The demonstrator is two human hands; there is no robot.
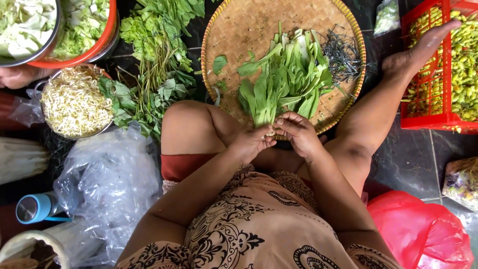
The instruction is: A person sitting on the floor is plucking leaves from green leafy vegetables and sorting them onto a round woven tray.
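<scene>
Both hands, left hand [253, 142] and right hand [298, 133], pinch the stem ends of the leafy greens [286, 79], which fan away across the woven tray [239, 30].

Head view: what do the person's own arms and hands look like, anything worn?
Both arms are bare from shoulder to wrist: no sleeves, gloves, watch or bracelets visible. The left hand and right hand show no rings that can be made out; fingers are bare. The garment at the torso is sleeveless, tan with a black ornamental print.
</scene>
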